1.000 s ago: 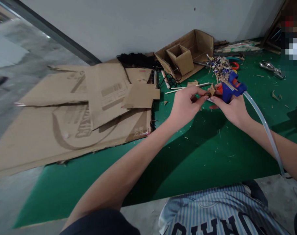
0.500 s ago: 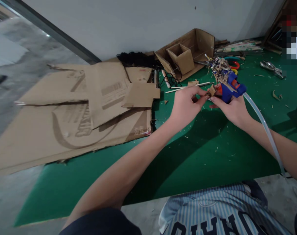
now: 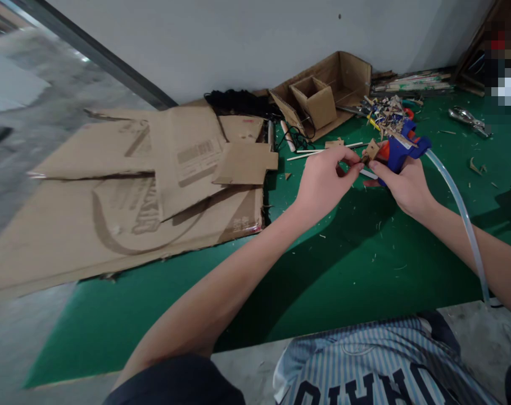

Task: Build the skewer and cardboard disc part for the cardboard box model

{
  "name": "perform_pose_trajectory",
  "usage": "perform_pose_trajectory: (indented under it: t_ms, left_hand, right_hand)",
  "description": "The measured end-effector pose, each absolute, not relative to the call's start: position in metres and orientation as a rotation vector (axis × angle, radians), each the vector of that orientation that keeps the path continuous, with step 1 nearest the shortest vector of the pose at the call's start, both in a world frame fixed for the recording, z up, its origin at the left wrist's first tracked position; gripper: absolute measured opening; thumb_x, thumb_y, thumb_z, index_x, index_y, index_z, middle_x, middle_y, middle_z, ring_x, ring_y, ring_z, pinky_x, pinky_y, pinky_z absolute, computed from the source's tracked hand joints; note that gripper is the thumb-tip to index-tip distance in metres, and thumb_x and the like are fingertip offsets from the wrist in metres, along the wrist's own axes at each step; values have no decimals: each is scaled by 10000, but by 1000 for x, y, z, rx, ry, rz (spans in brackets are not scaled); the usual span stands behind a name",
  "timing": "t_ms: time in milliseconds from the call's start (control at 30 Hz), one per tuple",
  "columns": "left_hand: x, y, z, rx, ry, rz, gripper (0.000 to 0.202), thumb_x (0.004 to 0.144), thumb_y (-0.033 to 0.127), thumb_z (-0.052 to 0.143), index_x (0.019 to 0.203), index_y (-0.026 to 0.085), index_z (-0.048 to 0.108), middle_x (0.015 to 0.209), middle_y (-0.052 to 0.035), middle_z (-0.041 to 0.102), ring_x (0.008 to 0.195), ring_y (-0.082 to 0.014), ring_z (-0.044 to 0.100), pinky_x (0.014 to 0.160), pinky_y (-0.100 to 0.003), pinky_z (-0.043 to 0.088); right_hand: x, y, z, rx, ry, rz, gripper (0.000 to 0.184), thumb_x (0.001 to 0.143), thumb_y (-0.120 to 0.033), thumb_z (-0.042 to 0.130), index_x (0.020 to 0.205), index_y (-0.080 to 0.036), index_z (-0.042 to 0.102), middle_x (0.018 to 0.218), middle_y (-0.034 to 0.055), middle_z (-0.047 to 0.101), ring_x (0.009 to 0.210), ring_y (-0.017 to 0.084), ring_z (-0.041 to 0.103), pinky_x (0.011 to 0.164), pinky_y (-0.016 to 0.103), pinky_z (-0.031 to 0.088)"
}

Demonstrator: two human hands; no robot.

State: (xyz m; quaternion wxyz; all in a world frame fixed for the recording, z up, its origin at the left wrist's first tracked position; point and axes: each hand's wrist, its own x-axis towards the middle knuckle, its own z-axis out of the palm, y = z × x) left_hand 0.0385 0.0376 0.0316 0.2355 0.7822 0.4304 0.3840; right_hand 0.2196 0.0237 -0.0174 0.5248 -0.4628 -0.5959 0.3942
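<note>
My left hand [image 3: 325, 179] pinches a small piece of cardboard [image 3: 370, 149] between thumb and fingertips; small holes or dark marks show on its face. Close beside it, my right hand [image 3: 410, 188] is wrapped round a blue glue gun [image 3: 399, 153] with an orange part near the front. The right thumb reaches toward the cardboard, but whether it touches is unclear. Scraps and shavings cling to or lie around the gun's front, hiding its nozzle. From its back end a long translucent glue stick [image 3: 458, 194] curves down over my right forearm.
Large flattened cardboard sheets [image 3: 204, 225] cover the left of the green table [image 3: 306, 292]. An open cardboard box form [image 3: 352, 79] stands against the wall, near black material [image 3: 238, 103] and thin sticks [image 3: 295, 158]. A shiny metal tool [image 3: 468, 120] lies at the right.
The glue gun and right hand have shifted slightly right and down. The small cardboard piece shows more of its face, and the gap between the hands is a little wider.
</note>
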Motion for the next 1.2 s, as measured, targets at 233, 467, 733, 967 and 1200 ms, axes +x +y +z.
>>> perform_pose_trajectory:
  t_ms: [233,467,733,967,1200]
  left_hand:
    - [23,66,32,1873,1296,1212,84,858,166,683,791,205,652,759,3,709,532,-90,587,495,-224,443]
    - [7,88,31,1737,1348,1263,95,854,188,705,765,198,673,664,7,665,474,-83,562,451,-222,404]
    - [13,76,33,1763,1306,1260,88,841,207,729,757,195,708,707,-15,722,516,-100,603,457,-217,441]
    - [17,73,32,1714,1284,1239,93,871,186,715,778,187,719,704,-15,724,512,-93,607,470,-210,473]
    - [21,70,30,1629,1289,1202,114,891,184,714,778,185,704,661,-9,698,494,-97,610,446,-210,463]
  right_hand:
    - [237,28,-17,-1326,-1348,665,504,910,-685,654,1150,-242,677,947,111,754,808,291,752,674,466,660]
    - [242,16,0,-1373,-1732,427,339,905,-568,673,980,-237,668,838,86,725,768,277,720,723,442,609]
    - [238,19,-1,-1334,-1880,402,309,893,-542,594,936,-237,625,848,105,743,780,293,745,717,428,597]
    - [239,22,-8,-1370,-1907,310,300,887,-547,604,926,-249,607,842,90,738,768,279,730,647,361,543]
    - [239,22,-11,-1420,-1941,216,312,907,-576,592,898,-266,557,778,73,693,687,249,673,600,342,476]
